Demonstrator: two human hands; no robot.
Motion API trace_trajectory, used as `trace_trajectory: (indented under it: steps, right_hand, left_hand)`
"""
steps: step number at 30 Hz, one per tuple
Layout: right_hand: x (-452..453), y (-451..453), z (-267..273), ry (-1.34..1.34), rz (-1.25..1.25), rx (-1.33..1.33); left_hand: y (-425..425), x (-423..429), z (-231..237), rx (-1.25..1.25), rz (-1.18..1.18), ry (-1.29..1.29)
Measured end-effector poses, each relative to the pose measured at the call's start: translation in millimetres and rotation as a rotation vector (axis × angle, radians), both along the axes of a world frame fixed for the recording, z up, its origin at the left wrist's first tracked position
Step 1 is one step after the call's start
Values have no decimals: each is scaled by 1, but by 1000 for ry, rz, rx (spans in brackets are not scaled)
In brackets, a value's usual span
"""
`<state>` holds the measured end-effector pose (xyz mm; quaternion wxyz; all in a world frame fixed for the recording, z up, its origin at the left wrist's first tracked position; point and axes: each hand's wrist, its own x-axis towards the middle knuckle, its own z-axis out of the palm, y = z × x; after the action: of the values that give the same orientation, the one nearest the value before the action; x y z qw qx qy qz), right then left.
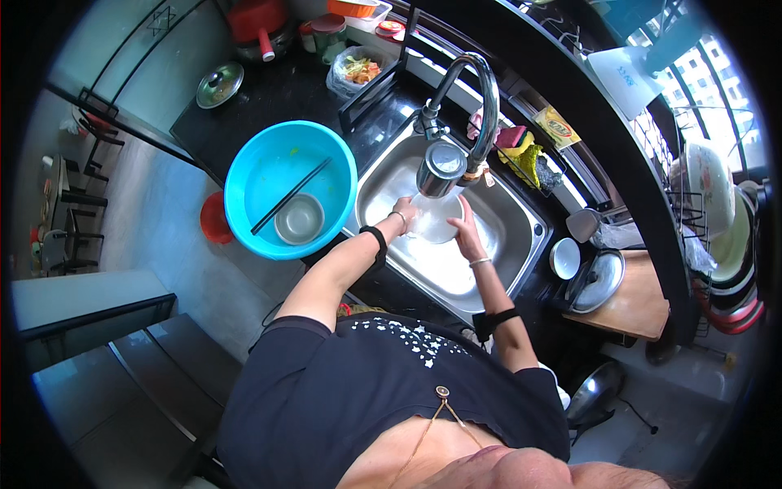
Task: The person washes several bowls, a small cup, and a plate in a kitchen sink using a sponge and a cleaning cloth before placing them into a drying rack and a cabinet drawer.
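Observation:
Over the stainless steel sink [403, 257], my left hand [404, 215] and my right hand [467, 231] hold a whitish bowl [437, 223] between them, one at each side. Its near side faces me, and the cylindrical metal filter on the faucet [441, 168] hides part of its far rim. The curved metal spout [489, 91] rises beyond. To the left of the sink, a blue plastic basin [244, 153] contains a small grey bowl [299, 219] and a pair of dark chopsticks [293, 194]. A small white bowl [565, 258] sits on the counter right of the sink.
Behind the basin are a glass lid [220, 85] and a plastic-lined container of food scraps [361, 70]. Cloths and scrubbers [519, 150] hang behind the sink. A metal pot lid [602, 284] lies near a wooden board [641, 293] at right. A black shelf frame [611, 91] arches overhead.

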<state>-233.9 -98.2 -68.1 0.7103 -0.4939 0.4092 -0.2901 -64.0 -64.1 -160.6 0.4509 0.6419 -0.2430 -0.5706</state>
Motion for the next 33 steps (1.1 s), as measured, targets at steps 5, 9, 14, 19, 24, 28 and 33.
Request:
trace_trajectory:
  steps: [5,9,14,19,24,28,33]
  right_hand:
    - [10,-2,1,480,-128,-298]
    - [9,-32,-5,643,-13,-259]
    - [6,-47,-42,434,-120,-86]
    - [48,-25,-49,888,176,-822]
    - [53,-43,-6,931,450,-617]
    - [13,-73,-43,111,221,125]
    - [33,-35,-61,-383,-435,512]
  left_hand:
    - [2,-21,38,288,-347,-752]
    - [19,-42,50,-94,-492,-811]
    - [13,-35,57,-412,-614,-544]
    - [-8,-21,56,-280,-133,46]
    - [4,-2,69,-296,-321,369]
    - [11,10,79,-171,-187,595]
    - [-14,-13,57,-248,424,1137]
